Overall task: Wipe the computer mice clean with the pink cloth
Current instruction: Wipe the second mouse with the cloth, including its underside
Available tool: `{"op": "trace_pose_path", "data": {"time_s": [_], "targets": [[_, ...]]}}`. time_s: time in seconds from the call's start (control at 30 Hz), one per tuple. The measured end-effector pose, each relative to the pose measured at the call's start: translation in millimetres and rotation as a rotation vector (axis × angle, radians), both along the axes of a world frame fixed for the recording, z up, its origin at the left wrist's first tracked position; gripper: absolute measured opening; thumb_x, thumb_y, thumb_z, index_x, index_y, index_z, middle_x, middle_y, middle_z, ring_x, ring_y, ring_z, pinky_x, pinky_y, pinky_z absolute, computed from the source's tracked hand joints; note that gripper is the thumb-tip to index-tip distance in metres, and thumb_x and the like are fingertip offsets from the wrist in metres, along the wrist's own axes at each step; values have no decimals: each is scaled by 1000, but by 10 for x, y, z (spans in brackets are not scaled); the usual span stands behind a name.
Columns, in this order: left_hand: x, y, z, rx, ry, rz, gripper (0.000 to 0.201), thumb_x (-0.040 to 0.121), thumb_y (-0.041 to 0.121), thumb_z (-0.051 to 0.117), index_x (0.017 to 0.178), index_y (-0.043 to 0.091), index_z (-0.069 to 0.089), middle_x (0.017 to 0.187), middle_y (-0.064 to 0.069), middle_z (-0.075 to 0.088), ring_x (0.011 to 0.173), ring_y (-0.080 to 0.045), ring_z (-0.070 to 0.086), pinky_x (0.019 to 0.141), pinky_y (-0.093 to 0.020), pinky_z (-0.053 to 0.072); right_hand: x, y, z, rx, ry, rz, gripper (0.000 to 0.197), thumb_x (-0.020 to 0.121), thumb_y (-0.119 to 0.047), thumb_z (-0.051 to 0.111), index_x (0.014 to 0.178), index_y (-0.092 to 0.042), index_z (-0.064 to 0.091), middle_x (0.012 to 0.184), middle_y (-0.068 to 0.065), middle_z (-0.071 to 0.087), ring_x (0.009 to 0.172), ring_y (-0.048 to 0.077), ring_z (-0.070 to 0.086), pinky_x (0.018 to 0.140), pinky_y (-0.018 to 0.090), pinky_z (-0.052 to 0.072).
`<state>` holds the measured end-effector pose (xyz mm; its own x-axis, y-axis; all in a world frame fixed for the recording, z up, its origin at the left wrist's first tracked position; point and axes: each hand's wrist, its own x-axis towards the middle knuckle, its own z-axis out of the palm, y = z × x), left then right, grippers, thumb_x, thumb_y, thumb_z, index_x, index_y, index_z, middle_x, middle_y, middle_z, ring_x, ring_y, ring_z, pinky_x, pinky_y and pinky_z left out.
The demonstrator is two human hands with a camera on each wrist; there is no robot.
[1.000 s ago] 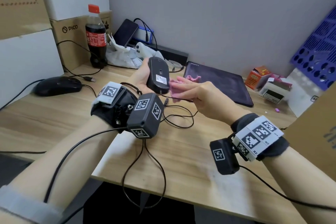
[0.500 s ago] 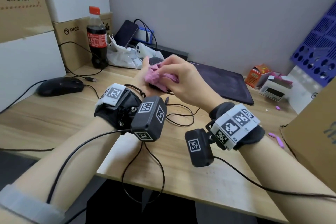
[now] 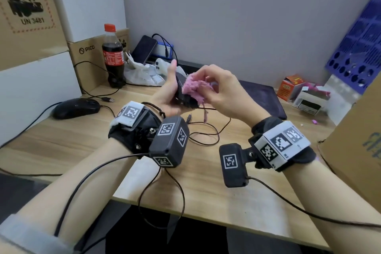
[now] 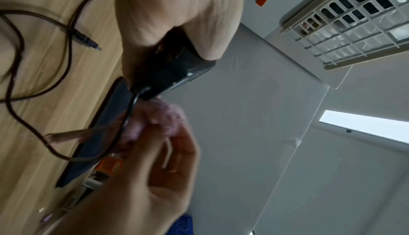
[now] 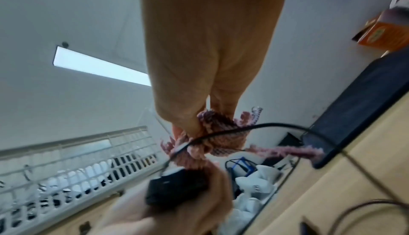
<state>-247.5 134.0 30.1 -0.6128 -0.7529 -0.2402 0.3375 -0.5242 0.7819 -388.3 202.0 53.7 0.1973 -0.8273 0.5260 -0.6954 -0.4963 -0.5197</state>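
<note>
Both grips are occupied above the middle of the surface (image 3: 206,187). One black mouse (image 3: 181,90) is clasped by the left hand (image 3: 165,97), with the thumb raised along its far side and the palm behind it, so that the body is held tilted up off the wood. The pink cloth (image 3: 194,89) is bunched and pinched between the fingertips of the right hand (image 3: 224,88) and is pressed against the face of the held mouse, touching it; a loose frayed strand hangs below. The mouse cable (image 4: 130,114) runs from the lower end of the mouse across the cloth and down to the surface.

The mouse is judged light, rigid and smooth-shelled, hence somewhat slippery; it is best held by its two long sides, as is being done, leaving the broad faces free. The cloth is soft, limp and fluffy, and is best gathered into a wad at the fingertips so that pressure can be applied; its loose threads could be caught on the cable.

A second black mouse (image 3: 76,107) lies near the left edge of the surface, well apart from both hands, with its own cable trailing off. Whether it has been wiped cannot be told.
</note>
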Motion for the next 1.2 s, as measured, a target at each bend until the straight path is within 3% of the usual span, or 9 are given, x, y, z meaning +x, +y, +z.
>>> {"op": "trace_pose_path", "data": {"time_s": [0.07, 0.17, 0.3, 0.43, 0.57, 0.7, 0.83, 1.03, 1.2], "targets": [[-18, 53, 21, -51, 2, -93, 72, 89, 70, 41, 79, 6, 75, 93, -14, 69, 95, -24, 64, 93, -36, 50, 89, 10, 37, 25, 83, 95, 16, 92, -6, 59, 102, -15, 68, 101, 1, 59, 87, 7, 57, 78, 11, 43], [-42, 42, 49, 15, -40, -88, 73, 91, 68, 40, 65, 6, 68, 66, -10, 66, 57, -19, 65, 54, -23, 54, 73, 9, -19, 32, 138, 101, 16, 91, -7, 60, 101, -13, 70, 102, 1, 59, 89, 7, 58, 80, 13, 43], [-38, -13, 7, 68, -45, -4, 79, 85, 70, 48, 116, -1, 60, 105, -22, 70, 92, -33, 70, 81, -49, 56, -125, -1, -161, 87, 158, 39, 20, 89, -2, 60, 101, -15, 70, 102, 3, 61, 95, 15, 58, 84, 19, 45], [-62, -57, -35, 108, 14, 111, 78, 81, 73, 52, 107, 0, 58, 82, -12, 65, 74, -21, 63, 69, -32, 59, -311, -42, -284, 186, 290, -61, 19, 88, -2, 60, 93, -15, 73, 84, -18, 53, 81, 0, 52, 72, 22, 37], [-96, -65, -36, 46, -4, 53, 91, 78, 81, 43, 123, 4, 58, 96, -12, 68, 75, -23, 68, 70, -32, 59, -336, -87, -207, 158, 68, -136, 17, 92, -9, 58, 91, -24, 66, 88, -6, 61, 79, 14, 61, 72, 28, 52], [-131, -68, -67, 90, 37, 55, 85, 85, 78, 35, 95, 3, 72, 91, -15, 71, 68, -23, 70, 61, -31, 59, -136, -116, -5, 19, -46, -56, 13, 92, -12, 59, 95, -23, 65, 103, 8, 63, 88, 17, 63, 80, 25, 52], [-229, -86, -14, -20, -156, -28, 93, 93, 72, 23, 46, 1, 61, 45, -10, 58, 30, -16, 54, 31, -15, 40, -24, -165, -65, 141, 164, 83, 17, 88, -10, 65, 102, -17, 73, 103, 9, 60, 90, 16, 59, 81, 23, 47], [-251, -344, -298, 105, -95, -34, 95, 98, 66, 18, 53, 0, 70, 58, -13, 65, 44, -20, 63, 42, -21, 51, -61, -381, -341, 159, 76, -50, 20, 89, -8, 63, 105, -15, 72, 99, 0, 60, 89, 11, 55, 77, 14, 39], [-216, -375, -332, -39, -146, -153, 38, 95, 43, 44, 76, 16, 63, 63, 0, 56, 53, -13, 54, 50, -21, 46, -104, -589, -395, 118, -37, -230, 22, 90, -10, 60, 109, -16, 70, 100, -2, 60, 91, 10, 53, 70, 6, 37]]}}
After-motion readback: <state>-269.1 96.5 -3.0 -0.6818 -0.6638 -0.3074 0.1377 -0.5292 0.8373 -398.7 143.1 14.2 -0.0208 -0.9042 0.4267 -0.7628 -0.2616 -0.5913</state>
